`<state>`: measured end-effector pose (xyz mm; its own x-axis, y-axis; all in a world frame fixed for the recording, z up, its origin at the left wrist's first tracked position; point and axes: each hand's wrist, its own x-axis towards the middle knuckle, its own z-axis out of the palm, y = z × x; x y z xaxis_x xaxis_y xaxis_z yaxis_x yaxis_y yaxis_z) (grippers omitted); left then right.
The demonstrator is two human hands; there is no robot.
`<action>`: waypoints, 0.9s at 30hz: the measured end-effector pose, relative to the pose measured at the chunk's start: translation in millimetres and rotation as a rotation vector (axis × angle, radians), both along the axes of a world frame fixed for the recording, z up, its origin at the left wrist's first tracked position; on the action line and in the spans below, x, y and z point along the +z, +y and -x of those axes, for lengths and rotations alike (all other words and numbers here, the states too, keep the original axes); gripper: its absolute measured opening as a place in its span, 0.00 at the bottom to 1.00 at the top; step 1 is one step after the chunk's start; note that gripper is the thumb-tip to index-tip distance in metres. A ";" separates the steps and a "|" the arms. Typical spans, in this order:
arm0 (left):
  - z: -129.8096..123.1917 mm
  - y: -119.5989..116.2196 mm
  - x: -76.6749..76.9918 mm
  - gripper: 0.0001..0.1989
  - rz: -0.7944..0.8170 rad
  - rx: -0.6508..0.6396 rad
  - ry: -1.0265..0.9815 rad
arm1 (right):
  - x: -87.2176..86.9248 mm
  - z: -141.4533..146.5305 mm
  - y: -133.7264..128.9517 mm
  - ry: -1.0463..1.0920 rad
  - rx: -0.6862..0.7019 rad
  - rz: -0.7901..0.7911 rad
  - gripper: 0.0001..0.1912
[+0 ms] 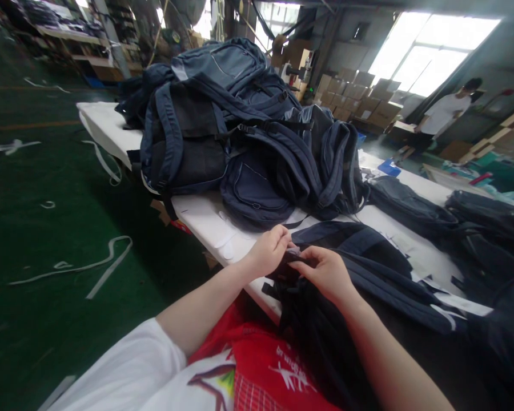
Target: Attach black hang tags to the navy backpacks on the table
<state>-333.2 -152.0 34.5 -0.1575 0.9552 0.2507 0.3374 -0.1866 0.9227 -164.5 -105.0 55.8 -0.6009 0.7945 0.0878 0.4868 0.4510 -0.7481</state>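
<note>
A dark backpack point(325, 325) lies at the table's near edge, against my red apron. My left hand point(270, 251) is closed, its fingertips pinched on a small greyish piece at the bag's edge. Just to its right, my right hand point(328, 274) pinches the black fabric between thumb and fingers. The two hands nearly touch. What exactly lies between the fingertips is small and partly hidden. Navy straps and panels point(368, 268) stretch to the right of my hands.
A large pile of navy backpacks point(257, 131) rises on the white table point(205, 222) ahead. More dark bags point(411, 205) lie at the right. White strips point(111, 257) litter the green floor. A person point(443, 117) stands at the far right near stacked cartons point(360, 97).
</note>
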 end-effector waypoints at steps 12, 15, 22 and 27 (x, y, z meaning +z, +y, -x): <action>-10.4 -3.2 -6.2 0.10 -0.088 0.068 0.080 | 12.2 -8.7 -8.3 0.152 0.004 -0.325 0.06; -13.2 -3.4 -9.9 0.11 -0.087 0.056 0.064 | 14.4 -8.0 -10.5 0.033 0.142 -0.402 0.07; -14.6 -5.3 -19.5 0.23 -0.166 -0.040 -0.250 | 14.8 -6.5 -14.0 -0.078 0.219 -0.324 0.10; -7.3 -17.6 -15.2 0.30 -0.162 -0.200 -0.515 | 20.9 -5.7 -24.5 -0.054 0.252 -0.258 0.08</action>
